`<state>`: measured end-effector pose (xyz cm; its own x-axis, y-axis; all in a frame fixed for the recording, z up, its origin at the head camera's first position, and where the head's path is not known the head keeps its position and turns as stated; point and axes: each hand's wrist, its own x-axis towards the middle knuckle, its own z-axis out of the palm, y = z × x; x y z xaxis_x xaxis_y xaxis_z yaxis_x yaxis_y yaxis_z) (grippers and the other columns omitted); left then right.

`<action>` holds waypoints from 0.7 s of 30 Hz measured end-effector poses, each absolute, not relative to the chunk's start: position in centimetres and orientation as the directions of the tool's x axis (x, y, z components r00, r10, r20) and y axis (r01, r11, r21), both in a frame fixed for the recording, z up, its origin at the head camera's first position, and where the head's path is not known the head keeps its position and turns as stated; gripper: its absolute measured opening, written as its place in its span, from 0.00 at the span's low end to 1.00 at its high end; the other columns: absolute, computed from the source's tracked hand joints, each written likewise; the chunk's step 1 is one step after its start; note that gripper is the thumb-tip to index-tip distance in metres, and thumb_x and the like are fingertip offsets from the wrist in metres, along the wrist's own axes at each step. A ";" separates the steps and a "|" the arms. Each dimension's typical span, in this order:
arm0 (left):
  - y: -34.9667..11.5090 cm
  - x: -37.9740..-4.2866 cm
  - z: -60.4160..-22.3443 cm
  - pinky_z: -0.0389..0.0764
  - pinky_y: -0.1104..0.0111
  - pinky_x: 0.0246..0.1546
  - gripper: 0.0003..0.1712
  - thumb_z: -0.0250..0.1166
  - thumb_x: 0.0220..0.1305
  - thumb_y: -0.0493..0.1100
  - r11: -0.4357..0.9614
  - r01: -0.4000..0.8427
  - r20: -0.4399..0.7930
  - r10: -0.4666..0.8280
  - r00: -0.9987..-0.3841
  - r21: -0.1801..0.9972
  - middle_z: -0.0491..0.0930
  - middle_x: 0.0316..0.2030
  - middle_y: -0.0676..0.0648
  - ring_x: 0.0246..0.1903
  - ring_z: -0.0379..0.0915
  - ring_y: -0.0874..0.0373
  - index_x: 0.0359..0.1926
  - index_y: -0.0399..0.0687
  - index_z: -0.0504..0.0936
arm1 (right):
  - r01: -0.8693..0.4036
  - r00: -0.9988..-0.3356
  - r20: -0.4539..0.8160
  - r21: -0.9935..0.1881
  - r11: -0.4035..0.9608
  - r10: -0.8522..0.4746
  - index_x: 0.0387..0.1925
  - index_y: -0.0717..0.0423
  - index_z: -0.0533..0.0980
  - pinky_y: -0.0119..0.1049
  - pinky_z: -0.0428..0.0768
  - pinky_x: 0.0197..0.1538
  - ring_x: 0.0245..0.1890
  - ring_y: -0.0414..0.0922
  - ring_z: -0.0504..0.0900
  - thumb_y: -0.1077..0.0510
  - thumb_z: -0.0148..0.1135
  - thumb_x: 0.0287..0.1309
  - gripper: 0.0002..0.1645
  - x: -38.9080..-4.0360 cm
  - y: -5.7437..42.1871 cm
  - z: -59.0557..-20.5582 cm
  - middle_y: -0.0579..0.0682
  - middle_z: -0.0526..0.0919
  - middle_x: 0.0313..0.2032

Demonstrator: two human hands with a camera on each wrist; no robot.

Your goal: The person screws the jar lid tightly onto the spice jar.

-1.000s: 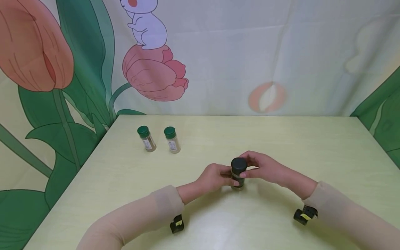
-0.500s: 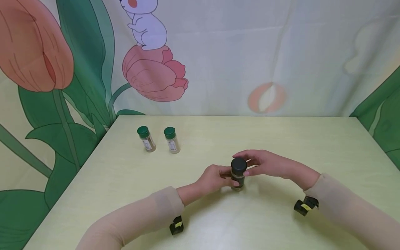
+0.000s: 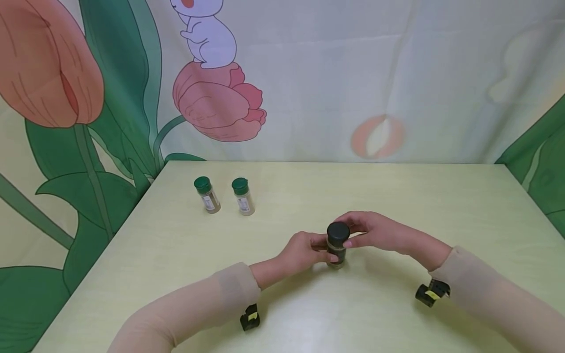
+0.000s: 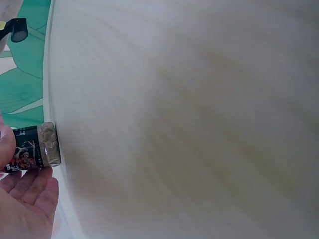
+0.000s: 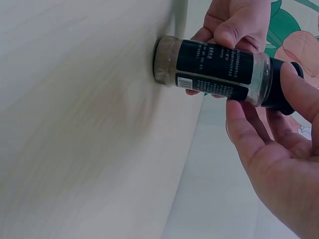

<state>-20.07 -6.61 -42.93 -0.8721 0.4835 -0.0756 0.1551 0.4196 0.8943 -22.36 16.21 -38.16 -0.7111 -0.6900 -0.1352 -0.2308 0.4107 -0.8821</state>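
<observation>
A spice jar with a black cap (image 3: 338, 232) stands upright on the table between both hands. My left hand (image 3: 301, 252) grips its body from the left, thumb in front. On the other side my right hand (image 3: 374, 233) has its thumb and fingers around the cap. The right wrist view shows the jar's dark label (image 5: 214, 64) with a barcode, clear plastic near the neck, and the right thumb (image 5: 296, 87) against the black cap. In the left wrist view the jar's clear base (image 4: 50, 144) reveals brownish contents; its cap is out of sight there.
Two jars with green lids, a brown-filled one (image 3: 208, 196) and a paler one (image 3: 244, 197), stand at the table's back left. The pale table (image 3: 419, 196) ends at a printed curtain (image 3: 309, 88). A small black camera hangs beneath each sleeve.
My right hand has shifted its hold on the cap: the thumb drew back to the right and the fingers reached away, then came slightly back. The left hand and jar stay in place.
</observation>
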 end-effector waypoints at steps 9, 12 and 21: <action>-6.6 -20.1 -42.7 0.79 0.65 0.62 0.24 0.73 0.63 0.39 0.426 0.133 -0.097 0.476 -0.874 0.895 0.87 0.52 0.40 0.56 0.85 0.49 0.60 0.40 0.84 | -0.213 -0.751 -0.104 -0.897 0.388 -0.653 0.59 0.64 0.73 0.54 0.78 0.67 0.64 0.59 0.79 0.59 0.67 0.66 0.24 -21.9 15.9 -38.7 0.63 0.81 0.59; -6.6 -20.1 -42.7 0.79 0.64 0.63 0.24 0.73 0.62 0.39 0.430 0.130 -0.100 0.474 -0.875 0.893 0.88 0.51 0.40 0.56 0.85 0.49 0.60 0.40 0.84 | -0.199 -0.762 -0.112 -0.897 0.396 -0.638 0.58 0.64 0.73 0.54 0.79 0.66 0.65 0.60 0.78 0.59 0.68 0.66 0.24 -21.8 15.7 -38.7 0.63 0.81 0.59; -6.4 -20.4 -42.7 0.79 0.63 0.62 0.23 0.74 0.61 0.38 0.447 0.140 -0.102 0.474 -0.874 0.883 0.89 0.49 0.40 0.54 0.86 0.48 0.58 0.40 0.85 | -0.217 -0.789 -0.077 -0.893 0.394 -0.609 0.55 0.65 0.72 0.55 0.77 0.67 0.63 0.60 0.80 0.60 0.68 0.66 0.22 -21.5 15.4 -38.8 0.64 0.81 0.58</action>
<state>-20.37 -6.42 -42.68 -0.8744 0.4744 -0.1021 0.1396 0.4474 0.8834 -21.47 15.39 -38.82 -0.7891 -0.6094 -0.0770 -0.2174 0.3943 -0.8929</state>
